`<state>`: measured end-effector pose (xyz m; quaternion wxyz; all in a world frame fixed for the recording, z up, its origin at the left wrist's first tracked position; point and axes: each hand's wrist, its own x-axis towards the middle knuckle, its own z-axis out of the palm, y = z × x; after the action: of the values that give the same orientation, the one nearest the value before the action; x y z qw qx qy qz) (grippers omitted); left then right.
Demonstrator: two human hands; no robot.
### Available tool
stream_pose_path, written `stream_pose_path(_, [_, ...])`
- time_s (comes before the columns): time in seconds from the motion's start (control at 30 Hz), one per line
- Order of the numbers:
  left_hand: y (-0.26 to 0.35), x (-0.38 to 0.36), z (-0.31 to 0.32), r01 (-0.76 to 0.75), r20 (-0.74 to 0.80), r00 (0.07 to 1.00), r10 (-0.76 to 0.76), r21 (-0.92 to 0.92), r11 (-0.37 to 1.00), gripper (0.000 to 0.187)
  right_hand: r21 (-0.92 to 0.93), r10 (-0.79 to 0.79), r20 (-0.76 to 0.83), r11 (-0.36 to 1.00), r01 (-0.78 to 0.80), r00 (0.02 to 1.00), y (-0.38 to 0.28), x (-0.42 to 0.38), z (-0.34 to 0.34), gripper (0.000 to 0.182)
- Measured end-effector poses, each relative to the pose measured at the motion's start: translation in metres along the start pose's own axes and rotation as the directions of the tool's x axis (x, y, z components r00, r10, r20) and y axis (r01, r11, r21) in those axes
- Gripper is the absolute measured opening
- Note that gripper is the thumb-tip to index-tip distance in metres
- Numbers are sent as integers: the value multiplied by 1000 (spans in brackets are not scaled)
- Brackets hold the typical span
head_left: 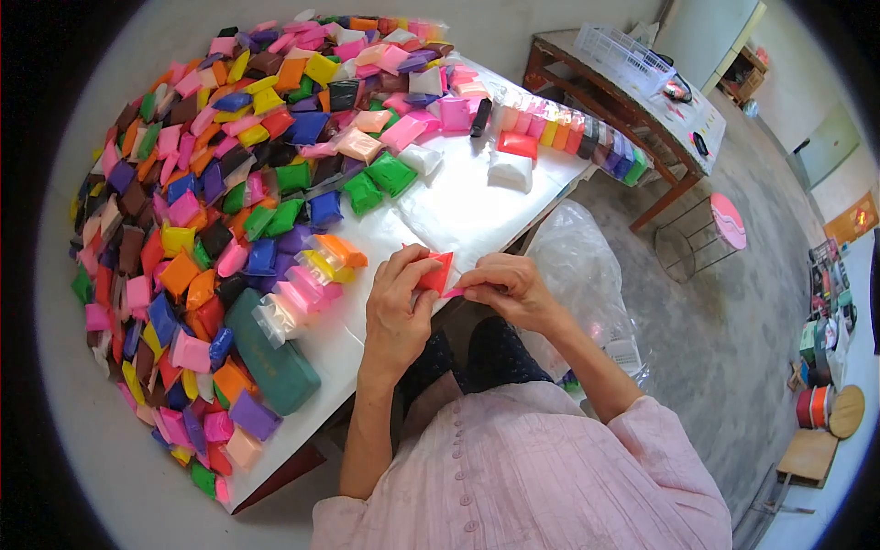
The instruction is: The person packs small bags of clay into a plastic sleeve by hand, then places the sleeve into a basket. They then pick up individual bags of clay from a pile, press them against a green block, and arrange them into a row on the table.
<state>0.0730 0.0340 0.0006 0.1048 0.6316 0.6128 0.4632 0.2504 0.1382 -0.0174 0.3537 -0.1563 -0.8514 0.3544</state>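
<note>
My left hand (399, 298) has its fingers closed around a small red packet (437, 273), held above the front edge of the white table (367, 316). My right hand (509, 289) is pinched at the packet's right side, on a small pink piece (453, 292). Left of my hands, a short row of packets, orange, yellow, pink and clear-white (307, 289), lies on the table. Two green packets (391, 174) and a white one (421, 159) lie beyond. A red packet (518, 145) and another white one (510, 171) are farther right.
A large heap of coloured packets (174, 238) covers the table's left side. Nearby are a green case (270, 353), a black object (480, 117) and a long packed row (568, 133). A plastic bag (577, 266) hangs at the right; beyond stand a stool (727, 221) and a second table (687, 137).
</note>
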Motion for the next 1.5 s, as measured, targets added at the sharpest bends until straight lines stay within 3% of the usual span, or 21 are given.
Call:
stream_pose_path(0.33, [2, 0, -1, 0, 2, 1000, 0, -3, 1000, 34, -258, -75, -80, 965, 52, 994, -9, -3, 2, 11])
stream_pose_path(0.53, [1, 0, 0, 2, -1, 1000, -2, -8, 1000, 34, -266, -126, -118, 960, 91, 985, -15, -2, 8, 13])
stream_pose_path(0.83, [0, -1, 0, 12, 0, 1000, -12, -23, 1000, 33, -88, -91, 23, 992, 93, 996, 0, -4, -6, 14])
stream_pose_path(1.23, [0, -2, 0, 14, -4, 1000, -14, -23, 1000, 34, -303, -58, -146, 953, 11, 988, -11, -11, -2, 12])
stream_pose_path(1.43, [2, -2, 1, 10, -11, 1000, -10, -7, 1000, 34, -47, 138, -151, 988, -146, 979, -26, -13, -1, 19])
stream_pose_path(1.5, [2, -2, 0, 7, -10, 1000, -7, -7, 1000, 34, -14, 98, -168, 995, -102, 981, -21, -12, 6, 23])
